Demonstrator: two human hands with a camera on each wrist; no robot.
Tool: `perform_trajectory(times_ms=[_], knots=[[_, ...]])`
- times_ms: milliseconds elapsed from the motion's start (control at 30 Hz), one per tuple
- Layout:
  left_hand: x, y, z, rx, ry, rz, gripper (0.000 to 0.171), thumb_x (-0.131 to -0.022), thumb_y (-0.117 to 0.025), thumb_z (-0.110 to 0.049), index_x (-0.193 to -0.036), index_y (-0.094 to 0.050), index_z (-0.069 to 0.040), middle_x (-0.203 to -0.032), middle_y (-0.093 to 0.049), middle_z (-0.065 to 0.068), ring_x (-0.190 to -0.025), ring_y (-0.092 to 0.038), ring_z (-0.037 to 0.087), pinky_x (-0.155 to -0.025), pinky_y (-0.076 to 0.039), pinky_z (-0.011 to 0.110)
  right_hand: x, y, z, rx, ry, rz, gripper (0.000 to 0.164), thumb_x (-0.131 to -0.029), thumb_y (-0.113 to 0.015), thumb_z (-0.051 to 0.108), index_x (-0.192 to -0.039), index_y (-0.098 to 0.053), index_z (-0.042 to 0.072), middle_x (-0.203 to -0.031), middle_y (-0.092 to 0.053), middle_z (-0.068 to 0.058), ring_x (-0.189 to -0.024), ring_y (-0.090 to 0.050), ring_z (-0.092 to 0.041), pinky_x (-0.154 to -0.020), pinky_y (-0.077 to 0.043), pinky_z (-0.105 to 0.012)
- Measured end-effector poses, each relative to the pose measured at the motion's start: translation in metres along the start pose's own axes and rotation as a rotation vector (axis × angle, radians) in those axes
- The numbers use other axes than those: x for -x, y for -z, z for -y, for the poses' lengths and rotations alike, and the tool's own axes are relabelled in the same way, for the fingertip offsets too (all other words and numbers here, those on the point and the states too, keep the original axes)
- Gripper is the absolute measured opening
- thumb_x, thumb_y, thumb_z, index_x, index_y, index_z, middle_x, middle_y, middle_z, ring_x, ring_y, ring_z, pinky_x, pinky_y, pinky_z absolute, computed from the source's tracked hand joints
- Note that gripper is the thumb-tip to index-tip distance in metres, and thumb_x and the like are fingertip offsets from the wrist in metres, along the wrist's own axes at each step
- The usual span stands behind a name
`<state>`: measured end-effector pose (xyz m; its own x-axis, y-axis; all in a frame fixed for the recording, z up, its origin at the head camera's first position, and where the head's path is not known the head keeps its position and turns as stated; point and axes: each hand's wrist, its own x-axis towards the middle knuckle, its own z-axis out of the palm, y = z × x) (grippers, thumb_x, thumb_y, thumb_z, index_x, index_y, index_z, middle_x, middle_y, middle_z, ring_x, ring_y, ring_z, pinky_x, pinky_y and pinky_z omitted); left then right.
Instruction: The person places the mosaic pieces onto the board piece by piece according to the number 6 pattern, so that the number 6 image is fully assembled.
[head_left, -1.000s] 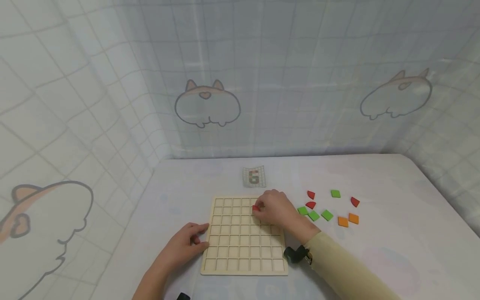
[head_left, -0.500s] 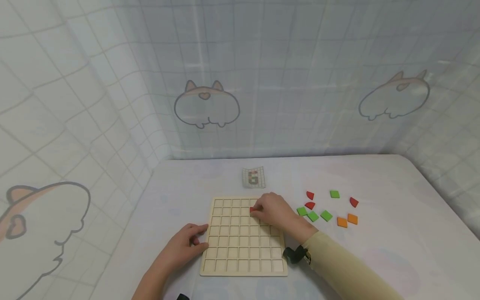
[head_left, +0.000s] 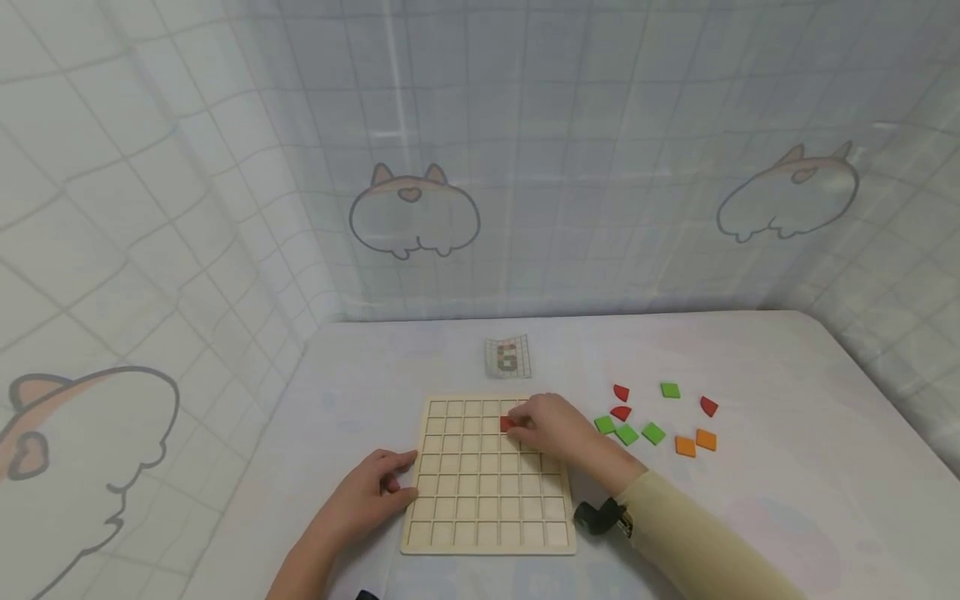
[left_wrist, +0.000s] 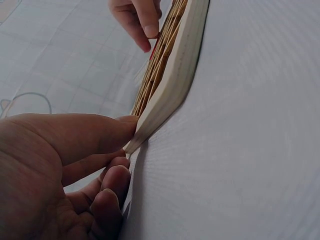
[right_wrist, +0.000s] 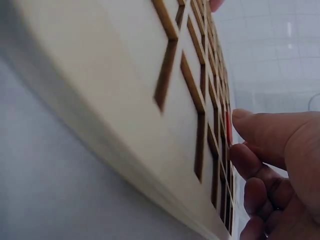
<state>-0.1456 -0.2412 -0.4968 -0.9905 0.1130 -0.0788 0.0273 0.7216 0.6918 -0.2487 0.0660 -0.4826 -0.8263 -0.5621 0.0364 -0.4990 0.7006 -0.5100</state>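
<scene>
A pale wooden grid board [head_left: 457, 508] lies flat on the table. My left hand [head_left: 371, 492] rests at its left side, thumb and index fingertips apart against the edge. In the left wrist view the thumb [left_wrist: 95, 131] meets the board's side [left_wrist: 170, 90]. My right hand [head_left: 553, 425] reaches over the upper right of the board. Its thumb and index finger pinch at the right part of a red tile [head_left: 506, 424], which lies in a cell of the second row from the top. In the right wrist view that red tile [right_wrist: 228, 127] shows as a thin strip beside the thumb tip.
Right of the board lie loose tiles: several green squares [head_left: 653, 433], two orange squares [head_left: 686, 447] and three red quarter-round pieces [head_left: 708, 406]. Behind the board is a small gridded card [head_left: 507, 357] with a pattern. A patterned curtain [head_left: 600, 208] stands along the table's back.
The red tile has come down and a little left into its cell. The right fingers have shifted slightly right, showing more of it. The left hand has stayed at the board's edge.
</scene>
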Motion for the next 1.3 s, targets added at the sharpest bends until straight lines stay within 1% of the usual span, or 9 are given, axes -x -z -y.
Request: perform_trajectory(times_ms=[100,133,367,533,667,767,967,1200,1300], knots=[[0.001,0.000,0.000,0.000,-0.008,0.000,0.054,-0.082,-0.082,-0.023,-0.131,-0.065,-0.011,-0.103,-0.056,-0.004,-0.078,-0.051,0.010,-0.066,-0.042,0.026,0.008,0.004,-0.002,-0.010,0.003,-0.015,0.025,-0.091,-0.073,0.025,-0.111,-0.076,0.010,-0.088,-0.068,0.006,-0.079,-0.057,-0.009,-0.073,-0.049,-0.031],[0.001,-0.001,0.000,-0.001,-0.008,0.000,0.054,-0.082,-0.082,-0.023,-0.131,-0.065,-0.011,-0.103,-0.057,-0.003,-0.078,-0.051,0.010,-0.066,-0.042,0.026,0.011,0.005,-0.002,-0.019,-0.002,-0.025,0.029,-0.090,-0.074,0.025,-0.116,-0.075,0.011,-0.093,-0.069,0.007,-0.082,-0.058,-0.008,-0.074,-0.049,-0.030],[0.001,-0.001,-0.002,-0.012,0.015,-0.013,0.053,-0.081,-0.082,-0.022,-0.131,-0.066,-0.012,-0.102,-0.056,-0.005,-0.077,-0.051,0.010,-0.065,-0.042,0.026,0.034,0.017,-0.013,-0.065,-0.017,-0.053,0.032,-0.088,-0.076,0.025,-0.117,-0.074,0.012,-0.105,-0.068,0.005,-0.090,-0.061,-0.008,-0.076,-0.051,-0.031],[0.001,0.000,-0.001,-0.011,0.017,-0.011,0.053,-0.082,-0.082,-0.022,-0.131,-0.065,-0.013,-0.103,-0.056,-0.005,-0.077,-0.051,0.009,-0.066,-0.042,0.026,0.050,0.026,-0.022,-0.063,-0.018,-0.076,0.033,-0.087,-0.077,0.024,-0.117,-0.074,0.011,-0.103,-0.068,0.006,-0.086,-0.058,-0.009,-0.075,-0.051,-0.030],[0.002,0.000,-0.002,-0.011,0.007,-0.003,0.054,-0.082,-0.082,-0.022,-0.132,-0.065,-0.012,-0.103,-0.056,-0.004,-0.077,-0.050,0.009,-0.066,-0.042,0.026,0.065,0.031,-0.030,-0.034,-0.045,-0.093,0.031,-0.087,-0.077,0.027,-0.116,-0.074,0.015,-0.104,-0.066,0.010,-0.086,-0.057,-0.009,-0.074,-0.050,-0.028],[0.002,0.001,-0.004,-0.013,0.004,0.000,0.054,-0.082,-0.082,-0.022,-0.132,-0.064,-0.011,-0.102,-0.056,-0.003,-0.078,-0.051,0.009,-0.067,-0.042,0.026,0.076,0.035,-0.038,-0.015,-0.073,-0.122,0.030,-0.087,-0.078,0.027,-0.115,-0.075,0.017,-0.105,-0.066,0.012,-0.086,-0.057,-0.008,-0.073,-0.050,-0.026],[0.002,0.001,-0.006,-0.016,0.005,0.000,0.054,-0.082,-0.082,-0.021,-0.132,-0.064,-0.011,-0.101,-0.056,-0.003,-0.077,-0.050,0.010,-0.067,-0.042,0.026,0.098,0.043,-0.058,-0.003,-0.111,-0.192,0.030,-0.085,-0.080,0.026,-0.113,-0.075,0.018,-0.107,-0.067,0.010,-0.084,-0.058,-0.007,-0.072,-0.051,-0.027],[0.001,-0.001,-0.005,-0.014,0.035,-0.008,0.054,-0.082,-0.082,-0.021,-0.132,-0.065,-0.012,-0.101,-0.055,-0.004,-0.077,-0.050,0.010,-0.065,-0.041,0.026,0.118,0.051,-0.074,0.002,-0.188,-0.231,0.034,-0.083,-0.082,0.026,-0.115,-0.074,0.019,-0.106,-0.066,0.008,-0.082,-0.056,-0.011,-0.062,-0.050,-0.024],[0.000,-0.001,-0.005,-0.018,0.047,-0.012,0.054,-0.082,-0.082,-0.020,-0.132,-0.065,-0.013,-0.101,-0.055,-0.005,-0.077,-0.050,0.010,-0.065,-0.042,0.026,0.127,0.053,-0.081,0.025,-0.202,-0.254,0.034,-0.082,-0.083,0.025,-0.114,-0.075,0.018,-0.105,-0.067,0.007,-0.083,-0.056,-0.011,-0.066,-0.051,-0.026]])
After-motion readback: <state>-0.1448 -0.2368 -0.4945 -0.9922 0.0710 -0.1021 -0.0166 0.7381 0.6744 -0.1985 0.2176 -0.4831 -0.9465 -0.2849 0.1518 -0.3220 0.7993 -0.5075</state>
